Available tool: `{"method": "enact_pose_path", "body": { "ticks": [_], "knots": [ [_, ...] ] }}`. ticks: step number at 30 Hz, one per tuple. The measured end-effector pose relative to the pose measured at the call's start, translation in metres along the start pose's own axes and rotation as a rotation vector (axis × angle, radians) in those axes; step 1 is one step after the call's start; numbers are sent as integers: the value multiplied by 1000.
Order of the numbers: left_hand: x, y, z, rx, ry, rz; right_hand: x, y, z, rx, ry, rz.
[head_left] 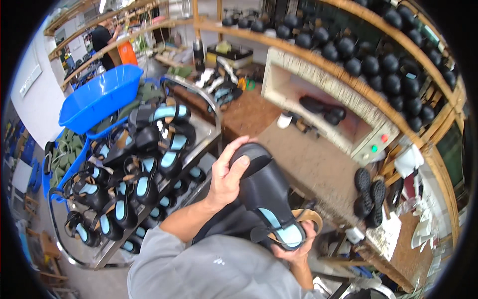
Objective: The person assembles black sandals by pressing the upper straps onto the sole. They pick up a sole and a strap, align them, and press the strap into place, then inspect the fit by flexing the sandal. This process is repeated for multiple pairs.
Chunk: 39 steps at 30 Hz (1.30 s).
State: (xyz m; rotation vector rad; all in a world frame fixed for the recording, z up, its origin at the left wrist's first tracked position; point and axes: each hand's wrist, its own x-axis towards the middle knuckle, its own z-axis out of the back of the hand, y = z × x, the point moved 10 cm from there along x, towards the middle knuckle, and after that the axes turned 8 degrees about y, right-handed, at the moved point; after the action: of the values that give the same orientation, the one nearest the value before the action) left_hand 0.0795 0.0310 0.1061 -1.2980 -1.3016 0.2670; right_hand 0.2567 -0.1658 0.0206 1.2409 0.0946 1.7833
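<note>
A black sandal [266, 187] with a light blue insole and a tan-lined strap is held between my two hands, in front of my body. My left hand [226, 177] wraps round the toe end, its thumb pressed on the upper. Around the heel end closes my right hand [298, 244], close to the ankle strap [309, 217]. The sandal lies slantwise, toe up and to the left, heel down and to the right. The underside of its sole is hidden.
On my left, a metal-railed rack [186, 162] bears several similar sandals. Behind it stands a blue basin [102, 97]. A box-shaped machine [363, 144] with an opening sits on the workbench [279, 144] ahead. Several black soles [371, 197] lie to the right, below a wooden shelf [308, 47].
</note>
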Motion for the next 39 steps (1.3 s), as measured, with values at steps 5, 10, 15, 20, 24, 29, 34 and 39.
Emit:
{"method": "enact_pose_path", "body": {
  "ticks": [5, 10, 15, 20, 24, 29, 34, 39],
  "knots": [
    [13, 82, 28, -227, -195, 229, 33, -17, -3, 397, 70, -217],
    [-29, 45, -64, -29, 168, 57, 55, -36, 8, 177, -250, -248],
    [-18, 66, -57, 192, 172, -44, 120, 5, -39, -444, -8, 286],
    [71, 55, -3, 305, -7, -160, 189, -63, -57, -97, 104, 226],
    [203, 51, 53, 301, -213, -250, 218, -201, -77, 199, 262, -369],
    [382, 21, 110, 538, -246, -381, 174, -310, -123, 51, 320, -504],
    [573, 49, 137, 644, -124, -194, 171, -323, -121, 147, 259, -662],
    [664, 119, 213, 648, -190, -77, 192, -319, -125, 165, 247, -593]
  ]
}}
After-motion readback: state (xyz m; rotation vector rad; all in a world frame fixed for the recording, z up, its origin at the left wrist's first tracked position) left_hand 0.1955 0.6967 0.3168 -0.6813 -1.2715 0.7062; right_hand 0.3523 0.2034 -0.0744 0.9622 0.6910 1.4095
